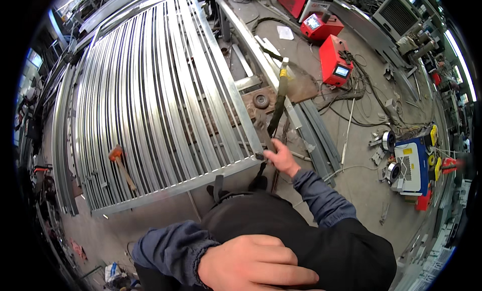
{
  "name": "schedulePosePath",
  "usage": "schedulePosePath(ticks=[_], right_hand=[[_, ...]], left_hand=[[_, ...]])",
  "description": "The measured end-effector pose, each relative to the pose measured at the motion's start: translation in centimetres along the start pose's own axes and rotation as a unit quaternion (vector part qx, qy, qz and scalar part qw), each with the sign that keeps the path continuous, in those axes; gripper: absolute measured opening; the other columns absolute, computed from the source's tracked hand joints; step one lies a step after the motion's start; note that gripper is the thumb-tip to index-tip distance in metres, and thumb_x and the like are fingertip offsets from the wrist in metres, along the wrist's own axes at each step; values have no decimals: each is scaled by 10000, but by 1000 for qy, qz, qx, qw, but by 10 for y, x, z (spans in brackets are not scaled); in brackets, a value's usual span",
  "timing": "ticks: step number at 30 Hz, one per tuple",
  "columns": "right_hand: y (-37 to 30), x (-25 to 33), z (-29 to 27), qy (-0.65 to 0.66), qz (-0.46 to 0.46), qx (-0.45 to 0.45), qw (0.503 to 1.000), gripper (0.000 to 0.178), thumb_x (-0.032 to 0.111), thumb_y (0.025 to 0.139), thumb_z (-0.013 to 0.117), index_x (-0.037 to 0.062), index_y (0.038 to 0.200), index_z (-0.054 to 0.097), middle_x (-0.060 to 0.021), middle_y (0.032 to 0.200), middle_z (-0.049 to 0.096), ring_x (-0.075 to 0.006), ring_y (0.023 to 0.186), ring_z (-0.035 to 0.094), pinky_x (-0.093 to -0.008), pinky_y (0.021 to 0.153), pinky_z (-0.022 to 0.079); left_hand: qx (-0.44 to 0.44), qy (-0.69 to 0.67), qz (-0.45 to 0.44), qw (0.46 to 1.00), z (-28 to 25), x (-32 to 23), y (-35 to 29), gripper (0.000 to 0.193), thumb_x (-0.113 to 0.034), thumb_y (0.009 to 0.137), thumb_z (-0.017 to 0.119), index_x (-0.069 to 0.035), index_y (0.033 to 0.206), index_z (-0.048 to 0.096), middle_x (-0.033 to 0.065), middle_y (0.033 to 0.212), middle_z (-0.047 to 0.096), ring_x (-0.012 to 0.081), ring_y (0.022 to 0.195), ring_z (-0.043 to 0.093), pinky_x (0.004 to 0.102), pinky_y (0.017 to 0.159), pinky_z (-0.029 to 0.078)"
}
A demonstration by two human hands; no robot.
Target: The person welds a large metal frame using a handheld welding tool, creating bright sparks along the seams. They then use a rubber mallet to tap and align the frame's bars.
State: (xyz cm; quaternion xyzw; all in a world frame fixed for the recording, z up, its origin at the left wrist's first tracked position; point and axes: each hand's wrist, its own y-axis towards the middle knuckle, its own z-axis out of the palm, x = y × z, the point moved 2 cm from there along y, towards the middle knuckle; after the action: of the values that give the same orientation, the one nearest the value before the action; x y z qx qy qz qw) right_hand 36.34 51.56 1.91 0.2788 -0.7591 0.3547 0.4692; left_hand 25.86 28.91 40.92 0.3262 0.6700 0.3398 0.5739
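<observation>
My right hand [282, 159] is at the near right corner of a large metal frame [175, 187] with many parallel bars. Its fingers are curled, and a blurred, dark, narrow piece shows beside them; its kind is unclear. Just beyond runs a dark sleeved hose [281, 92] with a yellow band. In front of my body is my left hand [256, 263], back upward, with bent fingers close together; anything under them is hidden. A mallet [122, 165] with an orange head and wooden handle lies on the bars at the left.
Red machines [335, 60] with small screens stand on the floor at the far right, cables [359, 85] tangled around them. Grey metal profiles [316, 135] lie right of the frame. A blue and white machine [411, 168] with wire spools stands farther right. More long profiles [63, 145] flank the left side.
</observation>
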Motion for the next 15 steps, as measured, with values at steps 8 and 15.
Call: schedulePosePath(ticks=[8,15], right_hand=[[59,-32,39,-160,34,-43,986,510,396,949,691,-20,1244,684,-321,1164,732,-499,1135,691,-533,975,541],[128,-21,73,-237,-26,-27,971,365,351,908,653,29,1074,700,-276,1007,743,-498,1015,700,-563,898,554]], left_hand=[[36,96,-84,991,-64,-15,-59,217,-54,977,695,-91,1132,842,132,1163,800,165,804,709,265,696,532],[-213,364,-572,704,-102,-17,-281,275,43,938,686,24,1207,742,150,1087,749,234,929,736,334,838,582]])
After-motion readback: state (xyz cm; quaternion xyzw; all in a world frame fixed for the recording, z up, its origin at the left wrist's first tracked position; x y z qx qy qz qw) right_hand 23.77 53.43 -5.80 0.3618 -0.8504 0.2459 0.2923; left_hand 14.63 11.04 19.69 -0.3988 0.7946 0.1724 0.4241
